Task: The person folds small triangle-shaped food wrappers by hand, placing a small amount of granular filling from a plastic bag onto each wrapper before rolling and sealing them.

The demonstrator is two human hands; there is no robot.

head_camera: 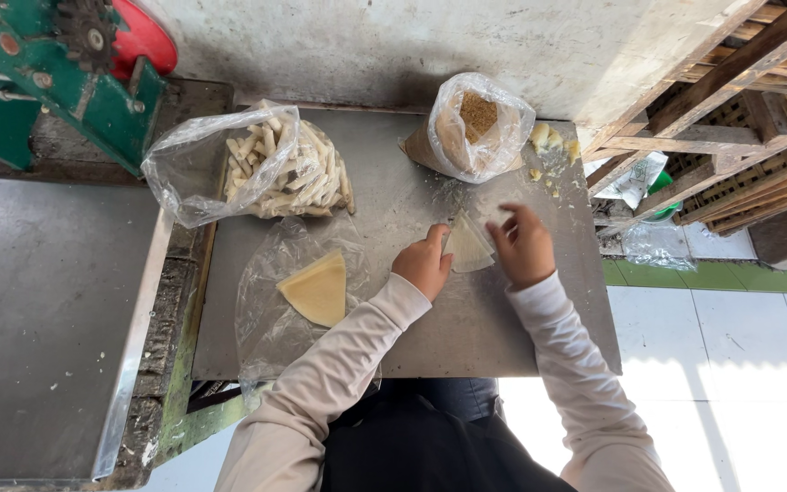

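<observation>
A pale triangular wrapper sheet (468, 248) lies on the metal worktop (485, 337). My left hand (423, 264) presses its left edge with the thumb, and my right hand (523, 246) pinches its right corner. Both arms wear light beige sleeves. A stack of yellow triangular wrappers (316, 290) rests on a clear plastic sheet to the left of my left hand.
A clear bag of rolled pale sticks (275, 169) sits at the back left. A bag with brown filling (474, 128) stands at the back centre, crumbs beside it. A green machine (56, 73) is far left, wooden crates (730, 109) right, white floor tiles below.
</observation>
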